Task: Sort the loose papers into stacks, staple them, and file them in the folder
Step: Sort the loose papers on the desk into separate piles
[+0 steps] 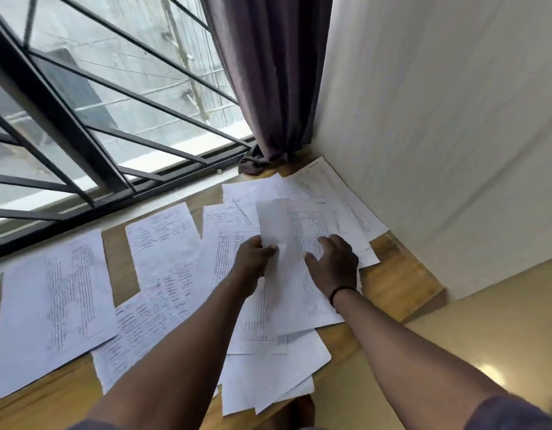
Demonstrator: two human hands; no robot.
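Currently the white printed paper sheets point(163, 243) lie scattered across the wooden tabletop point(402, 290), unsorted. My left hand point(253, 256) pinches one lifted sheet point(274, 225) at centre; right hand point(333, 262) presses flat, fingers spread. I see no stapler or folder; stapling and filing remain.

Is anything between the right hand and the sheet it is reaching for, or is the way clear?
Nothing visible does. The right hand already rests flat on the printed sheet, fingers spread. The left hand pinches that sheet's lifted left edge. No folder or stapler is in view.
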